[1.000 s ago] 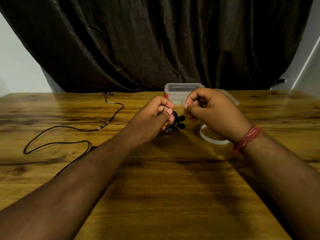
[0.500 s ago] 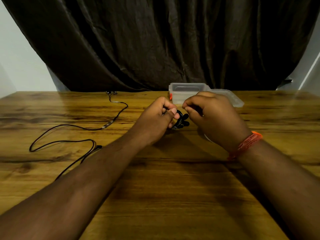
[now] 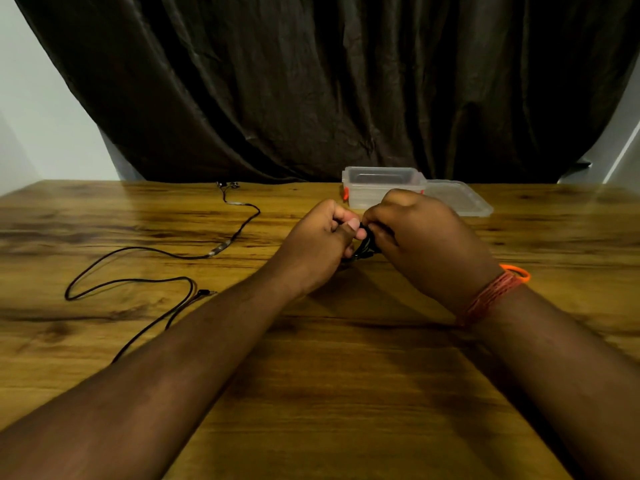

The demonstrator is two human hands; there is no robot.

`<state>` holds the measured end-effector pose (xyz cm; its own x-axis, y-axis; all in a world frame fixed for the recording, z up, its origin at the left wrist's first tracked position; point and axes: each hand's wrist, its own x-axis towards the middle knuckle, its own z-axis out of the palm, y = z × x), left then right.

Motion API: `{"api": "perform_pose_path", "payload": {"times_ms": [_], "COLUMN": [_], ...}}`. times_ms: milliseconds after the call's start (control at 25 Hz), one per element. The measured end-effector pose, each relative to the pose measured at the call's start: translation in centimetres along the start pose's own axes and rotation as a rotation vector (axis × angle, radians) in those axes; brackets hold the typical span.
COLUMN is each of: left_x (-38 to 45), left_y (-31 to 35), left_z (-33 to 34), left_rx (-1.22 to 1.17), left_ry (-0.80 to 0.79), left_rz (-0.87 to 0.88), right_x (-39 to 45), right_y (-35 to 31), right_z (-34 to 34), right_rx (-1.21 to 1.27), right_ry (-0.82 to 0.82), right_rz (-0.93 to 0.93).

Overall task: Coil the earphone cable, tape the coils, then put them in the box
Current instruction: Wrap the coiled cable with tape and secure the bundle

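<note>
A person's left hand (image 3: 323, 244) and right hand (image 3: 420, 242) close together on a small black coil (image 3: 366, 244), fingers of both curled round it and pinching it between them, just short of the open box (image 3: 382, 187). The coil appears to stand on edge, loops hanging down (its long axis is mostly hidden). If either pinch slackens, the springy loops could well spread before tape holds them.

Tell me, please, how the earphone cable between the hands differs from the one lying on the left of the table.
The held earphone cable is bunched into a small bundle, pinched by the left hand and right hand; the loose earphone cable sprawls in wide loops on the table, untouched. Both are thin and black.
</note>
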<state>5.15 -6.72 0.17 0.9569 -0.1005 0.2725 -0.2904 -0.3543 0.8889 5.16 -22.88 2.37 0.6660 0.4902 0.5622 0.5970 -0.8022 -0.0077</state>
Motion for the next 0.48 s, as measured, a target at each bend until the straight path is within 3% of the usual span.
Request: {"api": "perform_pose_path", "payload": {"times_ms": [480], "left_x": [0.81], "left_y": [-0.25], "left_z": [-0.05], "left_rx": [-0.570], "left_ry": [-0.074], "left_rz": [-0.156], "right_x": [0.05], "right_y": [-0.70], "right_z": [-0.16], "right_rx": [-0.112], "right_ry": [-0.004], "right_rz": [-0.030]}}
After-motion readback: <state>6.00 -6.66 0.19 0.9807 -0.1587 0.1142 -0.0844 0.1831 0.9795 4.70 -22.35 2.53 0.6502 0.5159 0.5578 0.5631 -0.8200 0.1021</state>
